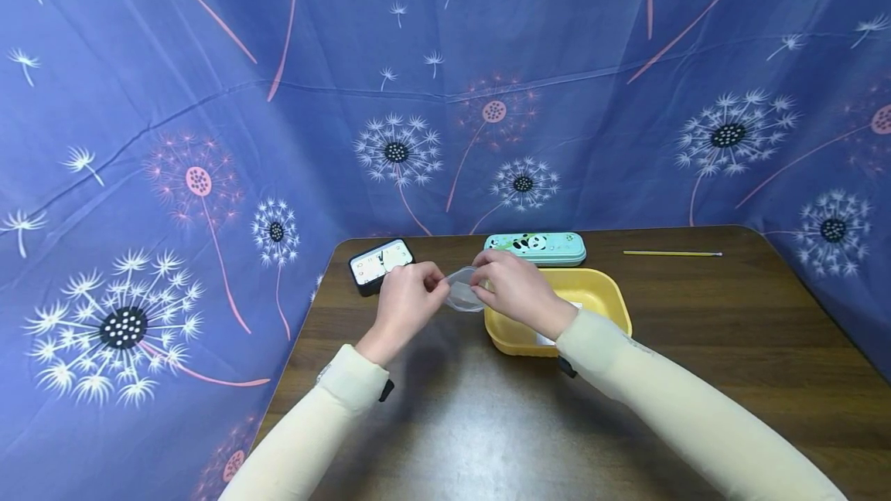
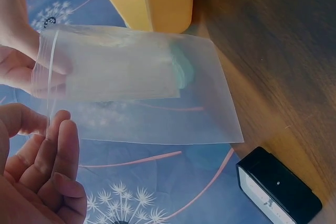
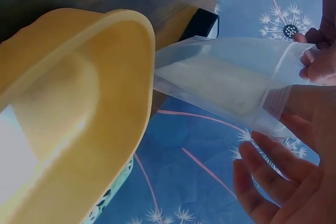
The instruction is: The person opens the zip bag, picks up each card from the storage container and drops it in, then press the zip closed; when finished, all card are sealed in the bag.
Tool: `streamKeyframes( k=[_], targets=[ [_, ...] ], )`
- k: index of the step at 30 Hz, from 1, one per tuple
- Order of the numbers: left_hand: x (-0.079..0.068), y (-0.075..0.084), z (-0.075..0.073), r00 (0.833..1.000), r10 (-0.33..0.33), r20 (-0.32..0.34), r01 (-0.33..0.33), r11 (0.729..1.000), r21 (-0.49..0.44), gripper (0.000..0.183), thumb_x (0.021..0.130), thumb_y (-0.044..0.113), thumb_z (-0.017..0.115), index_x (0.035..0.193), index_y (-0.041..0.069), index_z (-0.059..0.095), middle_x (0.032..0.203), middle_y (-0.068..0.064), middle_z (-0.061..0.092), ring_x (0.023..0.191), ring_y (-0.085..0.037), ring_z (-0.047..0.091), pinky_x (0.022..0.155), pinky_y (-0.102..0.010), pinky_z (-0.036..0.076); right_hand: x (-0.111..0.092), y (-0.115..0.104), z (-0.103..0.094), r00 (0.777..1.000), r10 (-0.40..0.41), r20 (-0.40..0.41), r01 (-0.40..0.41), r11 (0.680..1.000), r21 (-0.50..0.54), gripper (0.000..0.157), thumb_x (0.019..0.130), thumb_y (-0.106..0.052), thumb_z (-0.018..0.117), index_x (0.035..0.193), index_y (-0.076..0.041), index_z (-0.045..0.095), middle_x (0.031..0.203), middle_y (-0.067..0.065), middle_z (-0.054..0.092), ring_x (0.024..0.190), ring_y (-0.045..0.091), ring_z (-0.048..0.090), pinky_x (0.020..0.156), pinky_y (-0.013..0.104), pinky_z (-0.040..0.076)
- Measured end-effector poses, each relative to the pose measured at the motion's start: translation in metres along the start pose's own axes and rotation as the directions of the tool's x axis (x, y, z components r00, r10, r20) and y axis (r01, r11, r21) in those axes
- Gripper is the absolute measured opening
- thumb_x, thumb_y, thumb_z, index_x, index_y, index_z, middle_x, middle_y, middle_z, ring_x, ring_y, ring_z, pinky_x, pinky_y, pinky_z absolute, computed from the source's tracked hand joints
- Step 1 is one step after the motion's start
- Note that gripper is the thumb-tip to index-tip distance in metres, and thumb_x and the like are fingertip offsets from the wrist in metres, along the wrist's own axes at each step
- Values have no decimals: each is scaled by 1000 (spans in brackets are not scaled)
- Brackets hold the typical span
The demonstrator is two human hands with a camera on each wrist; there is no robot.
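A clear zip bag (image 2: 210, 114) hangs between both hands above the table, with a flat whitish rectangular piece (image 2: 126, 69) inside it. My left hand (image 1: 411, 296) pinches the bag's mouth beside the zip strip, its other fingers loosely bent. Fingertips of my right hand (image 1: 518, 288) reach into the mouth and pinch the near end of the whitish piece; its remaining fingers spread below the bag in the right wrist view. Through the film, the piece's detail is blurred. Right beside the bag stands a yellow tray (image 3: 100, 129), with the right forearm over it.
Inside the tray lies something white (image 3: 16, 150). A black-framed clock (image 1: 380, 265) stands behind the left hand. Behind the tray is a mint panda pencil case (image 1: 567, 250). Off to the right lies a yellow pencil (image 1: 671, 253). A blue dandelion-print cloth (image 1: 445, 161) hangs behind the table.
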State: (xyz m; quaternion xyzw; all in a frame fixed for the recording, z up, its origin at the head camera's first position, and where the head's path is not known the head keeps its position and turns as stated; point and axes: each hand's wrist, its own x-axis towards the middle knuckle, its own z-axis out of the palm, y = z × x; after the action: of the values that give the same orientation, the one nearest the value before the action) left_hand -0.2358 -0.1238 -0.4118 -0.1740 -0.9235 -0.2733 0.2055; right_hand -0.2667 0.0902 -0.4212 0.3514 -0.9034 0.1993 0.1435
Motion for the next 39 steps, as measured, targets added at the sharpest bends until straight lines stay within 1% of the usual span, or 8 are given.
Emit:
streamKeyframes(
  k=[7, 13, 19, 24, 27, 32, 35, 39],
  targets=[
    [1, 2, 0, 1000, 0, -2, 0, 1000, 1, 11, 87, 11, 73, 78, 16, 76, 66, 9, 67, 55, -4, 56, 54, -29, 47, 6, 1, 5, 999, -1, 40, 1, 1000, -17, 5, 89, -17, 83, 93, -14, 85, 111, 5, 73, 99, 24, 68, 78, 38, 58],
    [1, 1, 1, 1000, -10, 4, 10, 1000, 5, 11, 88, 11, 73, 79, 15, 76, 66, 9, 67, 54, -4, 56, 54, -29, 47, 6, 1, 7, 999, -18, 43, 19, 999, -30, 5, 88, -13, 84, 92, -11, 86, 109, 7, 75, 98, 25, 70, 78, 39, 59],
    [0, 0, 1, 1000, -9, -1, 9, 1000, 4, 11, 88, 11, 73, 78, 15, 77, 66, 9, 67, 54, -4, 55, 54, -29, 47, 5, 1, 8, 998, 1, 64, 1, 999, -34, 6, 89, -14, 84, 94, -11, 86, 110, 7, 75, 96, 24, 70, 74, 37, 59],
    [0, -1, 2, 1000, -7, -6, 7, 1000, -2, 11, 87, 11, 72, 78, 16, 77, 65, 10, 66, 54, -3, 55, 54, -29, 47, 2, 1, 7, 998, -7, 55, 9, 999, -35, 7, 89, -16, 84, 95, -12, 86, 111, 7, 75, 95, 24, 71, 71, 37, 59],
    [0, -2, 1, 1000, -12, -1, 12, 1000, -4, 12, 87, 11, 71, 78, 16, 76, 65, 10, 66, 54, -4, 55, 53, -29, 47, 0, 0, 2, 999, -9, 46, 10, 1000, -24, 7, 89, -16, 83, 96, -13, 85, 112, 6, 74, 97, 24, 71, 73, 38, 59],
    [0, -2, 0, 1000, -13, 4, 13, 1000, -5, 12, 88, 11, 71, 78, 16, 76, 65, 10, 65, 54, -4, 55, 53, -29, 47, -7, -2, -13, 1000, -18, 6, 18, 1000, 17, 8, 90, -16, 83, 97, -13, 83, 112, 3, 73, 98, 21, 70, 76, 37, 58],
    [0, -3, -1, 1000, -16, 1, 16, 1000, -9, 12, 88, 11, 71, 78, 16, 76, 65, 9, 65, 53, -4, 55, 53, -29, 47, -11, -2, -22, 998, -42, -50, 43, 999, 22, 9, 89, -16, 84, 97, -13, 82, 108, 0, 72, 94, 18, 70, 75, 35, 58],
    [1, -3, -1, 1000, -13, -8, 13, 1000, -10, 12, 88, 11, 71, 78, 16, 76, 65, 10, 65, 54, -5, 55, 54, -30, 47, -17, 1, -34, 988, -79, -136, 81, 997, 5, 8, 89, -15, 83, 96, -14, 79, 100, -2, 73, 90, 18, 71, 74, 38, 58]
  ],
)
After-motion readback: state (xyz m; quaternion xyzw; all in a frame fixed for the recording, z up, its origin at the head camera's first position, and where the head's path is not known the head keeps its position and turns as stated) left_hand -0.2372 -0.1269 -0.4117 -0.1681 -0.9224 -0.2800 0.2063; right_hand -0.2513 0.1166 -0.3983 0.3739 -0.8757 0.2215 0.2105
